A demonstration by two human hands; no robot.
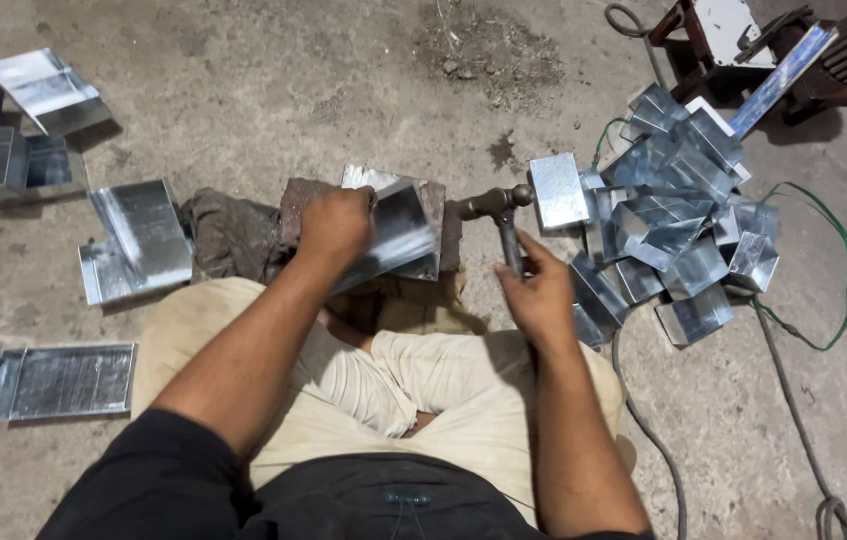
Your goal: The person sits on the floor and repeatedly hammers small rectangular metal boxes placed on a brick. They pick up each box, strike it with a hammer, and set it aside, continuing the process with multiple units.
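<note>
I sit cross-legged on a concrete floor. My left hand (336,226) grips a folded piece of shiny sheet metal (399,225) and holds it down on a rusty iron block (294,200) in front of my knees. My right hand (542,290) is closed around the handle of a hammer (500,208), whose dark head hovers just right of the block, level with the sheet's right edge.
A heap of several bent sheet-metal pieces (669,225) lies to the right, with a green wire (839,300) and a grey cable (644,430) around it. Flattened and folded sheets (139,240) lie scattered on the left. A dirty rag (229,230) sits beside the block. Rusty machinery (764,50) stands top right.
</note>
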